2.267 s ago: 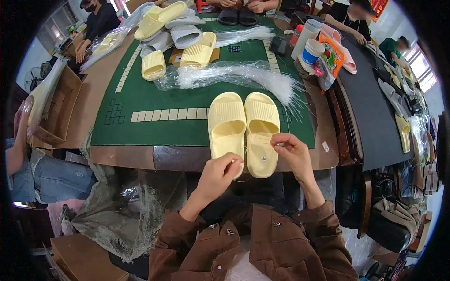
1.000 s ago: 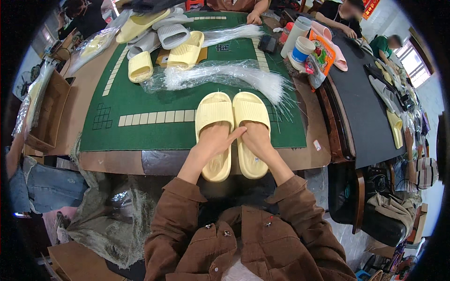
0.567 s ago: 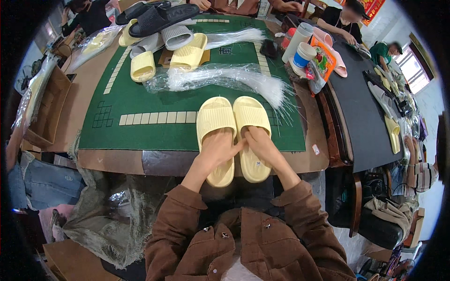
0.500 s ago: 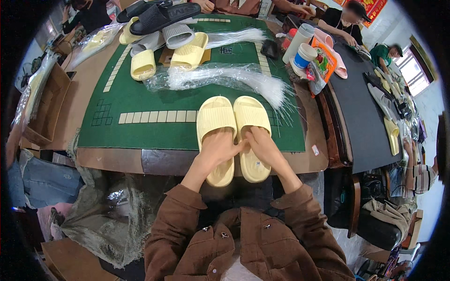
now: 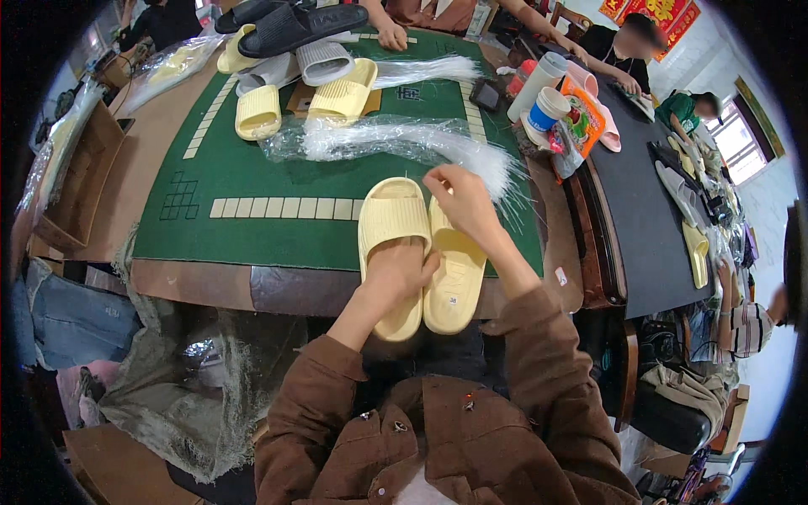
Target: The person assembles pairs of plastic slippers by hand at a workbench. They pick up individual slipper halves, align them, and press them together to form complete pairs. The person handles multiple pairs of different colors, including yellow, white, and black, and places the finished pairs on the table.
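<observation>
A pair of pale yellow slide sandals lies side by side at the table's near edge, toes pointing away. My left hand reaches under the ribbed strap of the left slide sandal. Its fingers are hidden there, and the thumb lies along the inner side. Above the toe end of the right slide sandal, my right hand has its fingers curled and pinched together, covering most of the strap. Anything in that pinch is too small to make out. Just beyond lies a bundle of thin white plastic strands in clear wrap.
More yellow, grey and black slides are piled at the back left of the green mat. A white-and-blue cup, a bottle and an orange packet stand at the right. Other people work around the tables.
My right hand has come out from under the right sandal's strap and moved up to its toe end. The left hand stays in the left sandal. A person's hand now reaches onto the mat's far edge.
</observation>
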Demonstrator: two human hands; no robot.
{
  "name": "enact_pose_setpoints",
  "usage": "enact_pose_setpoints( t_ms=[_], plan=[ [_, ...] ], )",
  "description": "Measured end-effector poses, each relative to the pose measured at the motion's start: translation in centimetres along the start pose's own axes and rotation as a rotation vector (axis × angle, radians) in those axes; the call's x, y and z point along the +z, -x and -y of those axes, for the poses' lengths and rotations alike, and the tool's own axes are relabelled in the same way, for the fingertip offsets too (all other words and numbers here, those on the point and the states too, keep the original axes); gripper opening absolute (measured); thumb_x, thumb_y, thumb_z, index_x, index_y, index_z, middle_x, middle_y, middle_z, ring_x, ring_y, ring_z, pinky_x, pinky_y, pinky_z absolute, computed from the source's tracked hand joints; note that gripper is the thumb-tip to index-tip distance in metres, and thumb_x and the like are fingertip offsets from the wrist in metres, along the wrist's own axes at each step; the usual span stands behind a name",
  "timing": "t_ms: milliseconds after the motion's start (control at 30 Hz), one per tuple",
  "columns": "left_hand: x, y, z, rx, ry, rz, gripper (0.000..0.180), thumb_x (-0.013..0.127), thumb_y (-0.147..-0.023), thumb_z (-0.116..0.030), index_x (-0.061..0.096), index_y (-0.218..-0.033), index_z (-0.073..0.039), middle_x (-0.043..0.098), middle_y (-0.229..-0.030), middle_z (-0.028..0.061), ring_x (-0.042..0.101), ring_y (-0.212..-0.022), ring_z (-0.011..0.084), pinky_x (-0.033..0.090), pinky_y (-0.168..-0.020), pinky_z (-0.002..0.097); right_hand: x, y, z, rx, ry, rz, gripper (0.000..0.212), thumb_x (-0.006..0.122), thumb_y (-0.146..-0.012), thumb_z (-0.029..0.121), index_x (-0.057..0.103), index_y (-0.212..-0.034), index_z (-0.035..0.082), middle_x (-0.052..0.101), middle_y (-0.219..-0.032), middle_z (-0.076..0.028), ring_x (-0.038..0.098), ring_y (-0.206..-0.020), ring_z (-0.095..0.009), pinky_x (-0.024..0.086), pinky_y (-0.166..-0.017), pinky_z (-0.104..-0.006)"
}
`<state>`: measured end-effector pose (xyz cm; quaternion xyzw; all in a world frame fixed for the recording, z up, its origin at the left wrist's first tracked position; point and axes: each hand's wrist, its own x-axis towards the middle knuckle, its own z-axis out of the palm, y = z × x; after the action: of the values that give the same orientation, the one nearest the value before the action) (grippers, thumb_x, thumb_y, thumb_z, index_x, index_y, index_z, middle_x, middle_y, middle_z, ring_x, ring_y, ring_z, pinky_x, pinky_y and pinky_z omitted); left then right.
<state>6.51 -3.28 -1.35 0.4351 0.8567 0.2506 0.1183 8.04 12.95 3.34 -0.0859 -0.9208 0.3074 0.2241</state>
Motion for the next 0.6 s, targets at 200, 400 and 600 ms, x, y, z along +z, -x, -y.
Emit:
enact_pose_setpoints(
  t_ms=[200,400,600],
  plan=[
    [0.1,0.3,0.2,-0.044,-0.071,0.038,0.051,0.042,-0.096,-0.043,0.055,-0.112,0.004,0.066,-0.094,0.0253,0.066,-0.085,0.0389,0.053,-0.077,0.0467,3.2,-3.2,0.9,0.097,0.072,0.178,0.03,0.066,-0.085,0.028,0.069,-0.09,-0.002,0.067,-0.084,-0.019,0.065,-0.077,-0.033,0.05,-0.073,-0.0399],
    [-0.9,0.4,0.0,-0.007,0.008,0.066,0.06,0.044,-0.096,-0.05,0.058,-0.103,0.008,0.064,-0.095,0.0272,0.064,-0.085,0.0398,0.052,-0.078,0.0476,1.4,-2.2,-2.4,0.13,-0.132,-0.04,0.025,0.067,-0.083,0.025,0.069,-0.088,0.0,0.068,-0.076,-0.017,0.066,-0.069,-0.031,0.051,-0.066,-0.0377],
    [-0.8,0.2,0.3,0.034,0.048,0.068,0.061,0.046,-0.096,-0.051,0.057,-0.103,0.009,0.064,-0.095,0.0271,0.063,-0.086,0.0408,0.05,-0.079,0.0488,-3.3,0.2,-6.5,0.268,0.029,-0.103,0.027,0.067,-0.083,0.024,0.068,-0.088,-0.002,0.068,-0.078,-0.019,0.068,-0.072,-0.028,0.052,-0.068,-0.0368]
  ],
)
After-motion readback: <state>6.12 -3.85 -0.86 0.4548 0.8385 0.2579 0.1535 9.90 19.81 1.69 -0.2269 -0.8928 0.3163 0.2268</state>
